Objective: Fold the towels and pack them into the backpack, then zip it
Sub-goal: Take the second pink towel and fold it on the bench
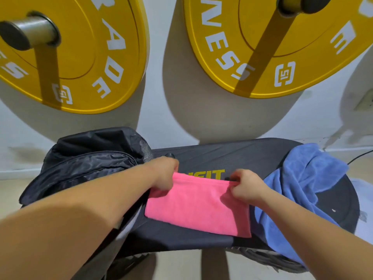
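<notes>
Head view, nearest first: two bare forearms reach forward over the near edge of the dark padded bench [218, 153]. A pink towel [197, 207] lies flat in the middle of it as a neat rectangle, apparently doubled already. The left hand [164, 175] pinches the towel's far left corner and the right hand [247, 186] pinches its far right corner, fingers curled on the cloth. Holding both corners of that edge keeps it taut and even, probably to square the layers or bring the edge over for another fold. Just right of the pink towel, a blue towel [302, 178] lies crumpled and spills over the bench end, unfolded and likely waiting its turn. At the left end sits the black backpack [86, 164], touching the left forearm and close enough for packing; whether its main zip is open I cannot tell. Beyond, two yellow weight plates [84, 57] hang on pegs against a white wall [157, 98].
</notes>
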The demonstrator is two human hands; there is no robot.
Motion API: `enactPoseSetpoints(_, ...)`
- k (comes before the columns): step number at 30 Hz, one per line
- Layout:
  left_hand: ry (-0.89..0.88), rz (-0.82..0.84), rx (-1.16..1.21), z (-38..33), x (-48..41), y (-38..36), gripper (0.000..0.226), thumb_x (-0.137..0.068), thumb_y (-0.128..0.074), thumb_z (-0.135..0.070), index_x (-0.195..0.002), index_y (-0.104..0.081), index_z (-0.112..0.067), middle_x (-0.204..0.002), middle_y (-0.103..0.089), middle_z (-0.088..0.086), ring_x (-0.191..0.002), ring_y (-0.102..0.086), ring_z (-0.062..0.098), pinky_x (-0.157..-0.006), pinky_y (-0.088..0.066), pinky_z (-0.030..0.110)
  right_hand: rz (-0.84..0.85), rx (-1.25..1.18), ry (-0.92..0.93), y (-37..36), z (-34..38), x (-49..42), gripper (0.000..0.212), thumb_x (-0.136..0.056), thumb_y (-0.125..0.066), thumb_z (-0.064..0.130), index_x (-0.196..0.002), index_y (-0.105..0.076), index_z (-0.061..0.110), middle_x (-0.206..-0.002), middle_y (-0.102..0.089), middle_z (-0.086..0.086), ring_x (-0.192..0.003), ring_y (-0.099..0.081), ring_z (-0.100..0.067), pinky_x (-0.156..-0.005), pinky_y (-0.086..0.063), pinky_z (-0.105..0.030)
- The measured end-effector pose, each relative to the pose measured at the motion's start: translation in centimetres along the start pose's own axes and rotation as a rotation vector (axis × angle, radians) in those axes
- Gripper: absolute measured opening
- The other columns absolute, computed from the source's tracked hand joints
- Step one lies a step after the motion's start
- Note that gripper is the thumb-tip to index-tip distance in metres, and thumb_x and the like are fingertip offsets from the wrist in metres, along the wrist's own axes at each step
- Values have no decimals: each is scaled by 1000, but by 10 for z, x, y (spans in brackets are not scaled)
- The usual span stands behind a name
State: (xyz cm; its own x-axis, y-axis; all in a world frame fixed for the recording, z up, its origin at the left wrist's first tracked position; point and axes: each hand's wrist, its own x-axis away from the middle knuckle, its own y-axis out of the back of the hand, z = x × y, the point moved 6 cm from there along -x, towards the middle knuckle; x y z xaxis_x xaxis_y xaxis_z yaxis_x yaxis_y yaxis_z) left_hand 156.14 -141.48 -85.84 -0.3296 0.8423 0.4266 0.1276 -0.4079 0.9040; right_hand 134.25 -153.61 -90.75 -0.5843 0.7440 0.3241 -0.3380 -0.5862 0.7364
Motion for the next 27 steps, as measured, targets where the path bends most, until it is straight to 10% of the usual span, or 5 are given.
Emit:
enactPoseSetpoints(10,-41,-569,306,-28,-57,86,56,-87,-60,-10,-140,-49,-23,-132,-55,9,-119,-58,35,-99,-50,47,340,-397,-339,-12,-24,23,19,-82,-69,7,-87,-66,-10,-66,-68,-25,-49,-65,-30,-54,-61,-37)
enactPoseSetpoints(15,113,-297,252,-40,-34,11,42,-80,-64,-33,-119,-58,-18,-119,-69,9,-110,-66,33,-90,-56,39,284,-314,-332,-9,-33,24,18,-78,-73,14,-80,-72,-4,-67,-70,-16,-51,-66,-28,-54,-61,-35)
enactPoseSetpoints(19,215,-30,604,-55,-2,-65,48,-77,-66,-34,-118,-50,-14,-93,-73,8,-72,-73,29,-54,-57,33,311,-215,-304,-12,-22,27,16,-75,-72,18,-72,-71,2,-61,-65,-14,-43,-59,-25,-47,-55,-29)
enactPoseSetpoints(24,226,-100,955,-56,20,-88,80,-81,-67,-13,-153,-34,-16,-106,-64,2,-101,-64,22,-92,-52,26,435,-115,-250,-21,-5,35,18,-80,-66,23,-73,-67,7,-59,-66,-11,-39,-54,-22,-42,-44,-23)
enactPoseSetpoints(27,212,-117,954,-34,33,-77,71,-81,-64,-11,-148,-42,-13,-108,-69,9,-101,-66,28,-87,-50,25,510,-113,-184,-27,10,45,20,-88,-56,27,-72,-55,14,-61,-65,-9,-41,-52,-21,-44,-40,-22)
